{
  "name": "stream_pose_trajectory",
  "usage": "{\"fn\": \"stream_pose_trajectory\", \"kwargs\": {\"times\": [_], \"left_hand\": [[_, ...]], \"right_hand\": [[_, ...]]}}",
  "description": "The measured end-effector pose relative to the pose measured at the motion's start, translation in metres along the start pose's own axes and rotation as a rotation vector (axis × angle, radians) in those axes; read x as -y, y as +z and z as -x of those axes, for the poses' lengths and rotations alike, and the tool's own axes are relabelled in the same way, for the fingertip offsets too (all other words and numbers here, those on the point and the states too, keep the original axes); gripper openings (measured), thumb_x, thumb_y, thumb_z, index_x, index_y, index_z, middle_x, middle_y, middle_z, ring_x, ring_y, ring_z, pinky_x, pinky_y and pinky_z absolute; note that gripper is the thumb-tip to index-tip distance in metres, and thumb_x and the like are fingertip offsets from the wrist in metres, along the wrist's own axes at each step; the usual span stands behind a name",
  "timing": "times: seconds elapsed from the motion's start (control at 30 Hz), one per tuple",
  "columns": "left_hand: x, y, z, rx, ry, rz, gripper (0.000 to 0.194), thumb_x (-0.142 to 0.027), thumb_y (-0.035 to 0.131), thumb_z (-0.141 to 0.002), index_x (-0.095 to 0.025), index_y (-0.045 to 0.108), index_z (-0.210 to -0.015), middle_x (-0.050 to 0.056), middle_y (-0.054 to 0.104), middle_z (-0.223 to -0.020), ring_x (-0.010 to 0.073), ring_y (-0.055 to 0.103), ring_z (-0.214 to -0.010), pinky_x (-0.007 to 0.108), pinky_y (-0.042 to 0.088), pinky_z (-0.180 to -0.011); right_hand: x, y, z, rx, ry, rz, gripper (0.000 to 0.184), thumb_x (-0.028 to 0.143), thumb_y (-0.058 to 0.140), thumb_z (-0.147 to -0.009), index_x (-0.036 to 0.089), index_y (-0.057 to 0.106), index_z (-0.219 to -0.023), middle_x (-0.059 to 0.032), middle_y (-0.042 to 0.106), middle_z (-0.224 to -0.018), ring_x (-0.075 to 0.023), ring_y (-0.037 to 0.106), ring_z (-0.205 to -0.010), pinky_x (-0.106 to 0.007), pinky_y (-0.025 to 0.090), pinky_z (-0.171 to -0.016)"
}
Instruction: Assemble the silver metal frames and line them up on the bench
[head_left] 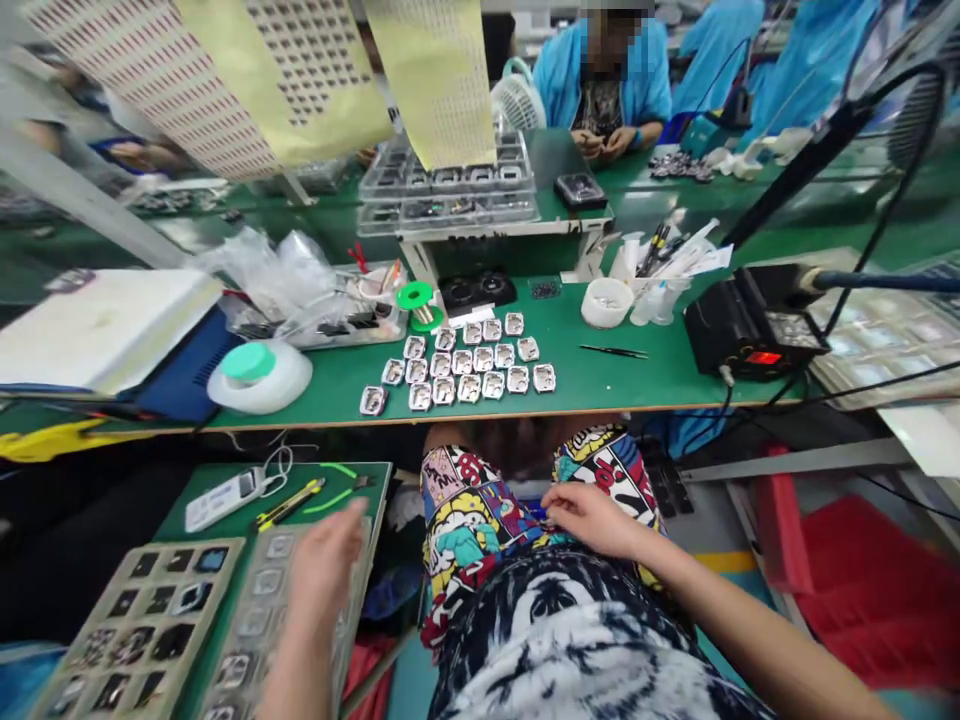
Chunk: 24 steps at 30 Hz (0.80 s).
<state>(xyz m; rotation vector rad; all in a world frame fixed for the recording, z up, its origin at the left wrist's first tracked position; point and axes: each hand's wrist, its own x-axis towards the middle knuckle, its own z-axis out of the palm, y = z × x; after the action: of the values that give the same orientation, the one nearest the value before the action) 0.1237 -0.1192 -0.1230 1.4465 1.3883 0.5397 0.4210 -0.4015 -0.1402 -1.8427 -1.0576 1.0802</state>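
Note:
My left hand (330, 550) is blurred, over the side of a pale compartment tray (251, 620) on the lower left table, close to green-handled cutters (341, 490). Its fingers are smeared, so their grip does not show. Resting on my patterned shorts, my right hand (589, 515) has loosely bent fingers and holds nothing visible. On the green bench ahead, several small square metal watch-case-like frames (469, 388) lie in rows. Black tweezers (613, 351) lie to their right.
A soldering station (750, 330) stands at right, near a white round tub (606, 303). A green solder spool (417, 305) and a bottle with a green cap (259, 375) are at left. A yellow-black knife (289, 505) lies beside the trays. A person sits across the bench.

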Motion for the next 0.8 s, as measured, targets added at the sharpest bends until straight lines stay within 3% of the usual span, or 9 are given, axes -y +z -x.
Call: {"fn": "stream_pose_trajectory", "kwargs": {"times": [0.07,0.13,0.2,0.3,0.4,0.5,0.67,0.8], "left_hand": [[0.010,0.053,0.020,0.202,0.074,-0.035,0.066,-0.077,0.073,-0.078,-0.018,0.050,-0.059,-0.004,0.039,-0.056,0.0104,0.034,-0.055,0.025,0.029,-0.053],[-0.001,0.091,0.036,0.393,0.224,-0.074,0.061,-0.066,0.070,-0.090,-0.017,0.050,-0.058,-0.002,0.043,-0.060,0.0117,0.040,-0.061,0.025,0.033,-0.059],[-0.028,0.110,0.044,0.525,0.403,-0.116,0.057,-0.055,0.066,-0.098,-0.016,0.050,-0.059,-0.002,0.046,-0.063,0.0119,0.043,-0.064,0.026,0.034,-0.064],[-0.078,0.116,0.040,0.605,0.596,-0.168,0.046,-0.042,0.064,-0.104,-0.017,0.055,-0.065,-0.002,0.049,-0.066,0.0112,0.046,-0.066,0.026,0.033,-0.065],[-0.116,0.114,0.025,0.597,0.681,-0.167,0.040,-0.035,0.063,-0.105,-0.018,0.056,-0.069,-0.002,0.051,-0.069,0.0104,0.048,-0.066,0.027,0.033,-0.064],[-0.137,0.114,0.006,0.574,0.729,-0.139,0.036,-0.029,0.063,-0.105,-0.018,0.055,-0.071,-0.002,0.050,-0.069,0.0100,0.048,-0.066,0.027,0.033,-0.062],[-0.150,0.121,-0.018,0.558,0.724,-0.124,0.033,-0.023,0.064,-0.104,-0.019,0.052,-0.074,-0.003,0.050,-0.070,0.0088,0.049,-0.066,0.025,0.035,-0.061],[-0.159,0.127,-0.030,0.568,0.718,-0.118,0.030,-0.020,0.065,-0.103,-0.019,0.054,-0.075,-0.003,0.050,-0.071,0.0079,0.049,-0.064,0.025,0.034,-0.058]], "right_hand": [[0.049,-0.039,0.002,0.002,-0.173,0.140,0.019,0.028,0.059,-0.102,0.023,0.077,-0.106,-0.0030,0.077,-0.099,-0.0188,0.069,-0.085,-0.033,0.053,-0.078],[0.100,-0.081,-0.021,-0.107,-0.426,0.346,0.023,0.030,0.055,-0.106,0.023,0.075,-0.115,-0.0051,0.078,-0.108,-0.0207,0.071,-0.098,-0.036,0.053,-0.089],[0.144,-0.116,-0.075,-0.221,-0.555,0.585,0.025,0.029,0.054,-0.106,0.020,0.073,-0.119,-0.0096,0.077,-0.113,-0.0258,0.069,-0.106,-0.042,0.053,-0.095],[0.178,-0.151,-0.189,-0.259,-0.527,0.898,0.036,0.024,0.062,-0.100,0.011,0.066,-0.134,-0.0198,0.070,-0.135,-0.0350,0.064,-0.123,-0.051,0.050,-0.106],[0.185,-0.168,-0.292,-0.182,-0.467,1.029,0.067,0.028,0.077,-0.092,0.005,0.053,-0.149,-0.0278,0.051,-0.158,-0.0418,0.049,-0.144,-0.057,0.042,-0.117],[0.183,-0.174,-0.351,-0.106,-0.460,1.032,0.089,0.042,0.086,-0.085,0.006,0.046,-0.157,-0.0277,0.045,-0.164,-0.0433,0.043,-0.150,-0.058,0.036,-0.122],[0.180,-0.178,-0.381,0.073,-0.551,0.999,0.099,0.044,0.092,-0.075,0.016,0.047,-0.159,-0.0200,0.054,-0.157,-0.0406,0.052,-0.143,-0.055,0.038,-0.120],[0.177,-0.185,-0.385,0.060,-0.582,0.938,0.091,0.037,0.087,-0.075,0.014,0.052,-0.156,-0.0191,0.060,-0.150,-0.0397,0.058,-0.135,-0.050,0.046,-0.113]]}}
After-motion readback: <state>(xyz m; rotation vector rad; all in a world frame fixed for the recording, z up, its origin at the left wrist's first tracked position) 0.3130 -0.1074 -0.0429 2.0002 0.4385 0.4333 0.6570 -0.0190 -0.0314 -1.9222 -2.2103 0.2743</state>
